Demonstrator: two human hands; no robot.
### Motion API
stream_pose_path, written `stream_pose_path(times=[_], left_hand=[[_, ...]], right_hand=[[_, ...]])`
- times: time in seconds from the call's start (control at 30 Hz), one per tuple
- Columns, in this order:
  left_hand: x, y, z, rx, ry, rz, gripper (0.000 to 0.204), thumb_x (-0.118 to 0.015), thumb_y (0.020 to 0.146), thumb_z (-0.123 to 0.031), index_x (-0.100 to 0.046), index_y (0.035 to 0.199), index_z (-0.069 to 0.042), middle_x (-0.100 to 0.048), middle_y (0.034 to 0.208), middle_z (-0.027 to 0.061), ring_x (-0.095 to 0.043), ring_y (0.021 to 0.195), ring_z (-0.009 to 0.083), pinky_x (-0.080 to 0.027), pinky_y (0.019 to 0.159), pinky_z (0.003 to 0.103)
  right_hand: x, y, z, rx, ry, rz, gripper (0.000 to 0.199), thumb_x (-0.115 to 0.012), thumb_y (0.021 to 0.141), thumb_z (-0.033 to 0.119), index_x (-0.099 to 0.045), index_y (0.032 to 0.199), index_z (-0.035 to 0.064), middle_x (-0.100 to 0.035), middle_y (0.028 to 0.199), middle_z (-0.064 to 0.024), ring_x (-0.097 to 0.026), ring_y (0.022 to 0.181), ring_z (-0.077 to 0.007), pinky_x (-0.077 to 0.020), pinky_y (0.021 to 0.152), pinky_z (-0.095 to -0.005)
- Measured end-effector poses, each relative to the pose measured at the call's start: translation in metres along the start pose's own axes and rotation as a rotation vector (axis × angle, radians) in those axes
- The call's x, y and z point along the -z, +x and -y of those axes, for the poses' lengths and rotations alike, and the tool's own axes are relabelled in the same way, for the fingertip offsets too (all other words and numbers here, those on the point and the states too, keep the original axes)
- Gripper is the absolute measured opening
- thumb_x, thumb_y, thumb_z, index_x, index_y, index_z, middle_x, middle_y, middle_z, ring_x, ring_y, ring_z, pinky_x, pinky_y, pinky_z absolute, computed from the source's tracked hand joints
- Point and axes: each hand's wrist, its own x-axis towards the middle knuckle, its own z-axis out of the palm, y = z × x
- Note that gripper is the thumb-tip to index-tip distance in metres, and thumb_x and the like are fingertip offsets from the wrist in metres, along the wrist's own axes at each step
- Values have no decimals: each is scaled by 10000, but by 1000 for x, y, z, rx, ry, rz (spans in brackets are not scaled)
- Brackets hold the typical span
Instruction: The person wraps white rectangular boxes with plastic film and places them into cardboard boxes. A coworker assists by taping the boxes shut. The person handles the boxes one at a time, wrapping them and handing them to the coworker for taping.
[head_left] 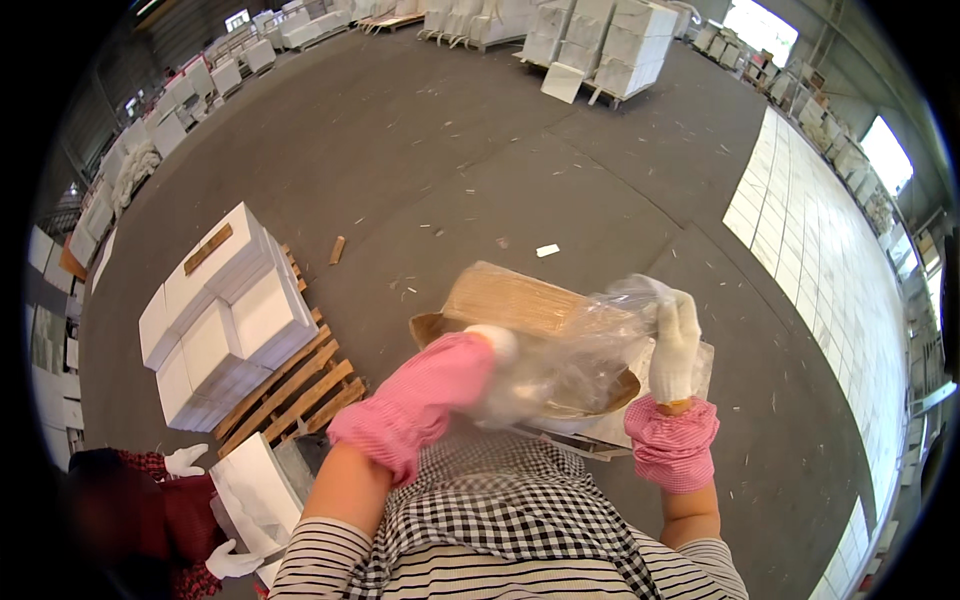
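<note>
My right hand (676,335), in a white glove with a pink sleeve cover, grips the upper edge of a clear plastic bag (585,345). My left hand (497,345), also gloved with a pink sleeve cover, reaches into the bag, so most of the hand is hidden by the crumpled film. Under the bag lies a brown cardboard sheet (505,298) on top of a white stack (630,410), with a bit of pallet showing at its base.
A pallet (300,385) at my left carries stacked white blocks (222,310). A person in red with white gloves (185,460) holds a white block (255,490) at lower left. More white stacks (610,45) stand far off. White tiles (820,270) cover the floor at right.
</note>
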Motion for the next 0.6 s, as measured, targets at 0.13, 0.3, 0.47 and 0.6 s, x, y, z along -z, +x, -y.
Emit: stream_pose_path(times=[0.13, 0.3, 0.47, 0.6], left_hand=[[59, -65, -59, 29, -41, -48, 473, -710, 947, -341, -730, 1321, -50, -734, 1306, 201, -717, 1177, 318, -560, 1008, 425], [71, -96, -44, -355, -328, -951, 877, -833, 850, -250, -436, 1615, -86, -592, 1507, 256, -602, 1371, 365, -515, 1107, 449], [122, -99, -54, -350, -762, -779, 969, -834, 855, -175, -329, 1675, -70, -538, 1570, 255, -532, 1452, 368, -474, 1170, 424], [145, -103, -22, -347, -699, -687, 845, -770, 904, -146, -392, 1659, -107, -568, 1553, 234, -571, 1419, 344, -493, 1146, 404]], right_hand=[[5, -3, -7, 54, -200, -51, 184, -549, 1100, 149, -674, 1140, 20, -615, 881, 8, -540, 796, -81, -485, 725, -277], [-26, -1, 7, 84, -223, 27, 176, -557, 1080, 115, -694, 1099, 7, -597, 806, -4, -523, 734, -81, -480, 687, -282], [-66, 8, 19, 327, -284, 207, 169, -573, 1072, 89, -711, 1112, -1, -583, 792, 35, -498, 717, -54, -455, 652, -255], [-91, 11, 43, 133, -31, 293, 176, -578, 1066, 62, -739, 1118, 11, -591, 805, 67, -480, 721, -15, -414, 625, -207]])
